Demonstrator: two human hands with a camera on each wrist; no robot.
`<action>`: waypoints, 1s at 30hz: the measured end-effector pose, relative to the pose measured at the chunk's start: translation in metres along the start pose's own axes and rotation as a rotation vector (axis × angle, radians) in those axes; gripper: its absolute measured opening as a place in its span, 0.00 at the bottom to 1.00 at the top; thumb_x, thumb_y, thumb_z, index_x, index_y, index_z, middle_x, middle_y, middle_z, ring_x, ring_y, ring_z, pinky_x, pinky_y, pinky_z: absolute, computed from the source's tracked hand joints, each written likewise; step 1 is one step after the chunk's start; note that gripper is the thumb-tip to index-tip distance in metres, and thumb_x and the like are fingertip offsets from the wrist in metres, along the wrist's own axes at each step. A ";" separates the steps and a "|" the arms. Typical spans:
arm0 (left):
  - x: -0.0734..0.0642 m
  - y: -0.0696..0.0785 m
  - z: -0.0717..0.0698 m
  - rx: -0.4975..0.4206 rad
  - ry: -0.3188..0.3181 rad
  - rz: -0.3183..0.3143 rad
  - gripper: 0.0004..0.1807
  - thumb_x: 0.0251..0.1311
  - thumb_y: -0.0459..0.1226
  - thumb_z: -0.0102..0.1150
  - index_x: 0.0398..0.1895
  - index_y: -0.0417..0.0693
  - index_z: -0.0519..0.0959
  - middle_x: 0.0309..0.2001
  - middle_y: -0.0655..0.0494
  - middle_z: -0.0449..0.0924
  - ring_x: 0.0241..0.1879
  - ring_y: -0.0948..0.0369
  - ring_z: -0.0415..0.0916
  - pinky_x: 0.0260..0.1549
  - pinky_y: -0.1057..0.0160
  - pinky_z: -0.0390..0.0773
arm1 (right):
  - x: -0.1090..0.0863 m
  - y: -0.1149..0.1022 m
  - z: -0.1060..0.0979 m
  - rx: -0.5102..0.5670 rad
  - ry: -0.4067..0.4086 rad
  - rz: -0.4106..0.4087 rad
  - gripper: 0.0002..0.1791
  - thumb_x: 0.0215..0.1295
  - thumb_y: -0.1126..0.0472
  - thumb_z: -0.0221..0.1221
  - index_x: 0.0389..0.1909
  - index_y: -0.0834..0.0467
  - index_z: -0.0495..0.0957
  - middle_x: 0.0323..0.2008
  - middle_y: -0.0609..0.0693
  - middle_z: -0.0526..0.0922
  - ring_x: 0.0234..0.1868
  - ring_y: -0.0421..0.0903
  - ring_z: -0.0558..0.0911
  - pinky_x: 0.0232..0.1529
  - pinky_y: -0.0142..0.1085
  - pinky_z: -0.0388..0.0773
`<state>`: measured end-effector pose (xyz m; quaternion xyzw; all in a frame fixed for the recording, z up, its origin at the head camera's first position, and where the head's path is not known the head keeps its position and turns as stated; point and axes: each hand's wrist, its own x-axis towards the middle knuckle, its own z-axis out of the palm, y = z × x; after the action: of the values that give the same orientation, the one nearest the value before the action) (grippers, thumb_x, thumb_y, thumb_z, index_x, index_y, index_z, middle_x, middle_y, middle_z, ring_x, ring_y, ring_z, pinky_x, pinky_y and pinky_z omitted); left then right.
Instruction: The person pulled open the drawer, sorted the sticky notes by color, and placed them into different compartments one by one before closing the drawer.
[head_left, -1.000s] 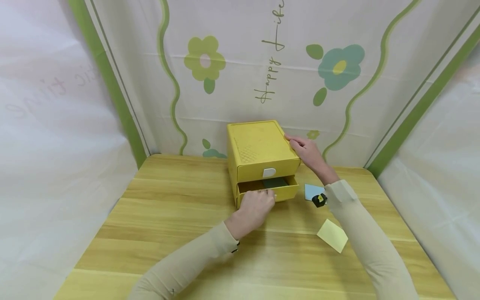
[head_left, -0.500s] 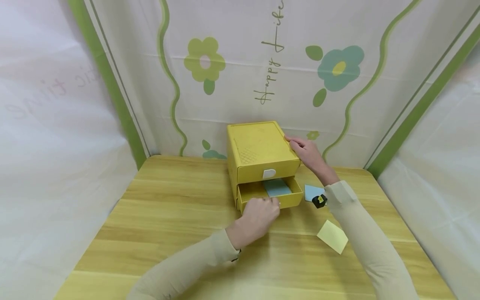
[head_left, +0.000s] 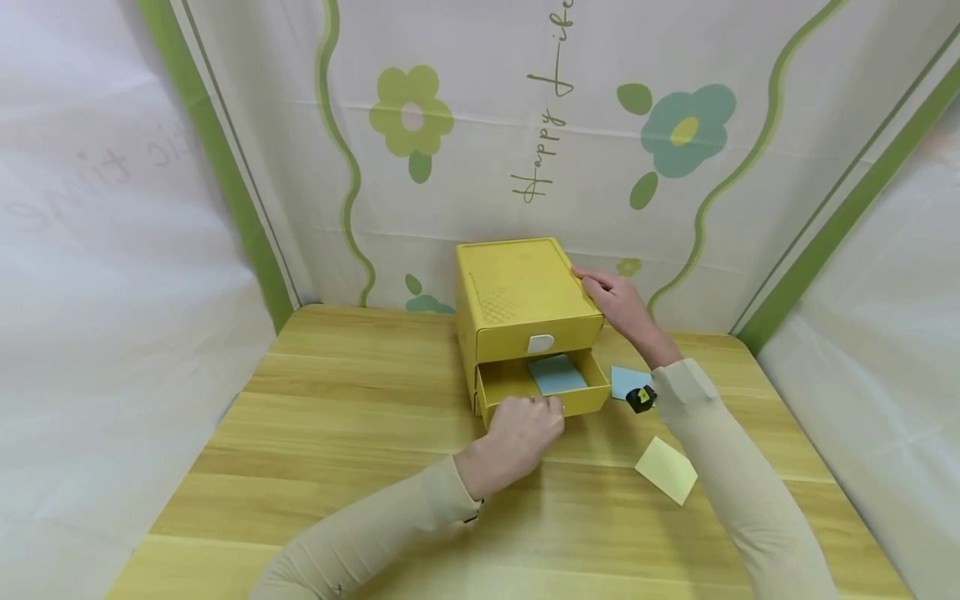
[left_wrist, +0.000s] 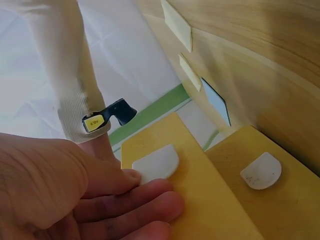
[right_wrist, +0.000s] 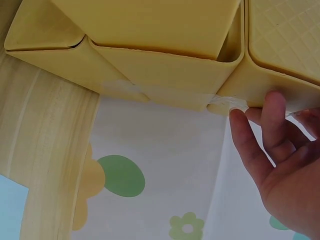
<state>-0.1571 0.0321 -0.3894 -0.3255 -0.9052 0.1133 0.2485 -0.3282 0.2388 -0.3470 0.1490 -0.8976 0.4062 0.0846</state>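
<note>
A yellow drawer cabinet (head_left: 517,279) stands near the back of the table. Its middle drawer (head_left: 592,400) is pulled out, with a blue paper square (head_left: 557,374) inside. My left hand (head_left: 521,433) is at this drawer's front; in the left wrist view its thumb and fingers pinch the white drawer pull (left_wrist: 159,162). At the cabinet's right side is my right hand (head_left: 618,302), near the top edge. The right wrist view has its fingertips against the side wall, the fingers slightly bent. The drawer above is closed and has a white pull (head_left: 540,342).
To the right of the cabinet a blue paper square (head_left: 628,382) lies on the wooden table (head_left: 337,417), partly behind the right wrist's black camera mount (head_left: 641,398). A pale yellow paper (head_left: 666,471) lies closer to me. A printed curtain (head_left: 480,150) hangs behind the cabinet.
The left hand has drawn the middle drawer farther out toward me, exposing more of the blue paper inside. The right hand keeps its place on the cabinet's side.
</note>
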 end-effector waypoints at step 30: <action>0.033 -0.090 -0.013 -0.153 0.491 -0.095 0.07 0.64 0.37 0.60 0.29 0.46 0.84 0.28 0.54 0.83 0.29 0.58 0.79 0.27 0.66 0.80 | -0.025 0.018 -0.008 0.065 -0.056 -0.025 0.28 0.77 0.42 0.41 0.65 0.55 0.74 0.24 0.57 0.82 0.19 0.53 0.80 0.24 0.39 0.79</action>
<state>-0.2198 -0.0147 -0.3328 -0.3181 -0.8381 -0.0498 0.4404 -0.3109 0.2613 -0.3608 0.1742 -0.8841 0.4295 0.0595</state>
